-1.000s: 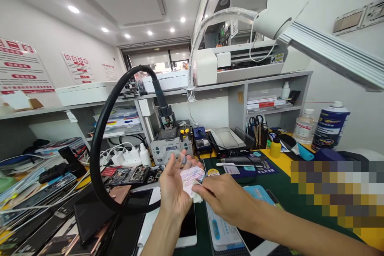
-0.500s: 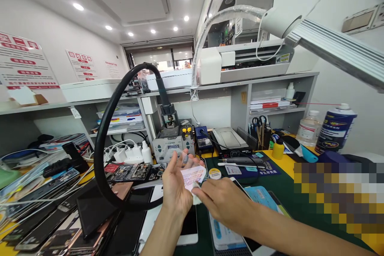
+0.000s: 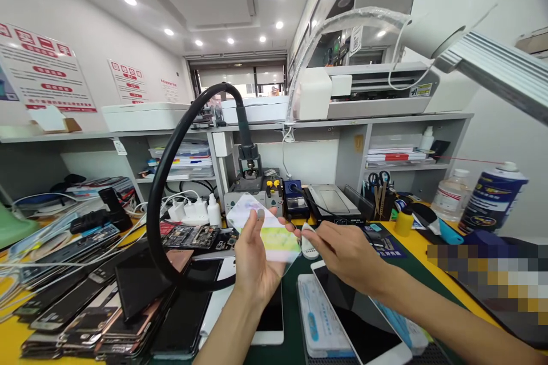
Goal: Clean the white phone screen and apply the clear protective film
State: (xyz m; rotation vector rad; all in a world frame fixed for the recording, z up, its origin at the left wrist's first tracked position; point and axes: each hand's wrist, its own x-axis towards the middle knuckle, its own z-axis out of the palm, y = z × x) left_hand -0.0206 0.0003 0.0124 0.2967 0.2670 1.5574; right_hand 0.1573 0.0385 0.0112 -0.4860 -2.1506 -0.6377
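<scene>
My left hand (image 3: 253,268) holds a thin, see-through sheet (image 3: 278,244) tilted in front of me, thumb on its near face and fingers behind. Yellow and violet reflections cross its surface; whether it is glass or film I cannot tell. My right hand (image 3: 353,256) is closed in a pinch on a small white wipe (image 3: 307,237), close beside the sheet's right edge. Below the right hand, a white-framed phone (image 3: 357,311) with a dark screen lies partly over a blue-and-white package (image 3: 321,319). Another white-framed phone (image 3: 270,335) lies under my left wrist.
A thick black hose (image 3: 158,205) arches at left from a grey device (image 3: 231,199). Phone parts (image 3: 85,308) are piled at left. A spray can (image 3: 492,199), clear bottle (image 3: 450,197) and yellow bottle (image 3: 403,222) stand at right. A lamp (image 3: 500,68) hangs above.
The sheet has turned, its reflections shifting from pink to yellow. My right hand with the wipe has moved right and up, off the sheet's lower edge. The view has shifted slightly left.
</scene>
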